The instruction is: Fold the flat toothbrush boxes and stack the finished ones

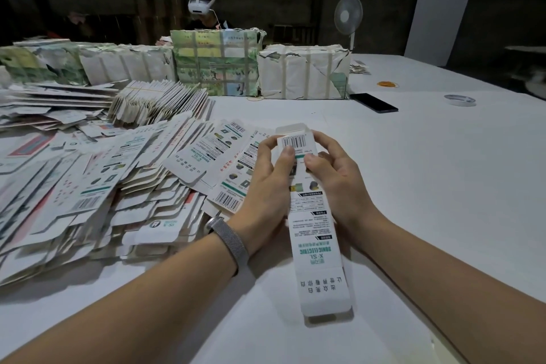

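Both thumbs press on the far end of one long box (310, 216). The left hand (269, 183) and the right hand (336, 180) curl around its sides and hold it tight above the table (443, 186). The box points away from the person, with a little flap (292, 128) open just past the fingers. That end looks next to close. The flat boxes (97, 186) lie nearer the left hand.

Single view only, head cam, wide-angle. We look fwd and down from the wearer's head across the white table (428, 186). Close range: both forearms enter from the bottom edge, left hand (267, 183) and right hand (336, 177) near frame centre. Far side of table and dark back wall fill the top. Edges bow, lens distortion. No 2nd view, so no overlap.
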### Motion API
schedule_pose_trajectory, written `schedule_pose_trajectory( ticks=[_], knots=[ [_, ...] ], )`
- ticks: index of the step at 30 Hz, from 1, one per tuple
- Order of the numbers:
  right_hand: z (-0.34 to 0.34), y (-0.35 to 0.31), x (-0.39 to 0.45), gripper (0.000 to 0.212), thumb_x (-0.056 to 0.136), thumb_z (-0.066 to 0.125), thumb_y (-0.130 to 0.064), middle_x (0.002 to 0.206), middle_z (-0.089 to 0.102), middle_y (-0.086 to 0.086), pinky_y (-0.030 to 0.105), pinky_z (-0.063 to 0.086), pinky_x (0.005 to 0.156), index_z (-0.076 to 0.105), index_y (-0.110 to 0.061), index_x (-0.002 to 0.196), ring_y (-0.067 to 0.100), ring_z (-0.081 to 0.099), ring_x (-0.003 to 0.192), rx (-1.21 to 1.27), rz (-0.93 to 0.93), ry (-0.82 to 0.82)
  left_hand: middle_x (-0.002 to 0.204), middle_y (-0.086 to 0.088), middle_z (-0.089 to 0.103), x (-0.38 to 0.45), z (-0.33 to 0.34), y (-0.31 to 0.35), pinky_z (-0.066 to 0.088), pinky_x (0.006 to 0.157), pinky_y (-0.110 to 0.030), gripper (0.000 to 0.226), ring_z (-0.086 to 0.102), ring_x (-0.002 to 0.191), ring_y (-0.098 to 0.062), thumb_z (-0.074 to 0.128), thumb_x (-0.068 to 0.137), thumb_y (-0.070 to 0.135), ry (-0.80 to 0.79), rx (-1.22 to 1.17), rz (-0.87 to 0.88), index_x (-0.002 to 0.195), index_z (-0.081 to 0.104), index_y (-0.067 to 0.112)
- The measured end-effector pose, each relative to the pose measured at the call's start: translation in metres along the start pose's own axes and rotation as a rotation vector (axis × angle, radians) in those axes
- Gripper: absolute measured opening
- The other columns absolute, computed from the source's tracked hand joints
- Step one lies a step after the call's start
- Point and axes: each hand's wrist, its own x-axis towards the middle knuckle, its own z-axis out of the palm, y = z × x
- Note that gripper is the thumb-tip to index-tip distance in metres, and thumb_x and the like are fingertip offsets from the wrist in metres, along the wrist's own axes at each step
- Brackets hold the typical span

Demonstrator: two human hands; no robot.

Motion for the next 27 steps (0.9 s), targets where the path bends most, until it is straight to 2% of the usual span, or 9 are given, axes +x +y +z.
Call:
schedule_pose_trajectory(
  ticks=[2,7,11,13,15,18,21,24,27],
  knots=[
    [-0.001,0.0,0.002,0.03,0.098,0.054,-0.009,0.085,0.071,0.009,0.033,0.057,0.062,0.057,-0.026,0.123,0.021,0.068,0.071,0.015,0.015,-0.002,0.084,-0.009,0.071,-0.001,0.0,0.0,0.056,0.066,-0.04,0.013,0.067,0.07,-0.024,0.045,0.108,0.028,-0.01,-0.003,0.007,0.12,0.049,0.029],
    [-0.003,0.002,0.008,0.03,0.078,0.056,-0.021,0.088,0.071,0.02,0.037,0.055,0.062,0.059,-0.025,0.108,0.028,0.066,0.069,0.078,0.065,0.002,0.074,-0.001,0.072,-0.002,0.0,0.001,0.056,0.059,-0.034,0.01,0.067,0.062,-0.019,0.044,0.108,0.027,-0.055,0.015,0.017,0.116,0.047,0.031],
    [-0.004,0.005,0.011,0.021,0.076,0.059,-0.021,0.09,0.066,0.017,0.036,0.054,0.064,0.059,-0.02,0.097,0.026,0.065,0.07,0.107,0.044,0.075,0.085,-0.006,0.074,-0.002,0.001,-0.001,0.055,0.073,-0.043,0.012,0.069,0.074,-0.023,0.045,0.108,0.028,-0.087,0.037,0.009,0.119,0.049,0.031],
    [-0.005,0.006,0.012,0.018,0.076,0.061,-0.02,0.091,0.065,0.016,0.033,0.055,0.06,0.058,-0.017,0.093,0.022,0.066,0.068,0.115,0.039,0.096,0.088,-0.007,0.074,-0.003,0.001,-0.001,0.055,0.074,-0.043,0.012,0.069,0.077,-0.023,0.045,0.107,0.029,-0.108,0.042,-0.001,0.118,0.05,0.032],
    [-0.005,0.007,0.012,0.019,0.075,0.062,-0.019,0.093,0.066,0.016,0.032,0.056,0.06,0.058,-0.014,0.093,0.021,0.067,0.069,0.131,0.034,0.112,0.086,-0.004,0.074,-0.002,0.0,-0.002,0.056,0.071,-0.039,0.011,0.07,0.075,-0.021,0.046,0.107,0.031,-0.109,0.043,-0.013,0.117,0.05,0.033],
    [-0.006,0.008,0.013,0.02,0.076,0.064,-0.018,0.099,0.067,0.017,0.04,0.057,0.072,0.06,-0.013,0.095,0.026,0.067,0.079,0.118,0.02,0.139,0.081,-0.004,0.075,-0.001,-0.002,-0.002,0.056,0.066,-0.036,0.014,0.07,0.07,-0.019,0.046,0.107,0.033,-0.104,0.051,-0.035,0.119,0.045,0.04],
    [-0.007,0.008,0.012,0.019,0.083,0.066,-0.012,0.099,0.064,0.012,0.04,0.057,0.071,0.057,-0.018,0.099,0.027,0.067,0.081,0.109,-0.006,0.136,0.077,-0.004,0.075,0.0,-0.004,-0.003,0.055,0.062,-0.032,0.023,0.071,0.068,-0.017,0.044,0.107,0.034,-0.1,0.062,-0.07,0.124,0.037,0.048],
    [-0.006,0.007,0.011,0.027,0.085,0.065,-0.011,0.1,0.058,0.007,0.038,0.059,0.067,0.05,-0.026,0.102,0.026,0.067,0.08,0.093,-0.026,0.129,0.078,-0.005,0.075,0.001,-0.004,-0.003,0.056,0.061,-0.031,0.028,0.07,0.069,-0.017,0.044,0.108,0.033,-0.097,0.052,-0.085,0.131,0.038,0.046],
    [-0.006,0.005,0.01,0.026,0.083,0.063,-0.019,0.104,0.061,0.01,0.034,0.059,0.067,0.053,-0.027,0.105,0.021,0.069,0.078,0.026,-0.037,0.108,0.082,-0.006,0.073,0.002,-0.002,-0.001,0.055,0.066,-0.034,0.023,0.068,0.071,-0.021,0.045,0.108,0.027,-0.093,0.005,-0.073,0.129,0.047,0.038]
  ],
)
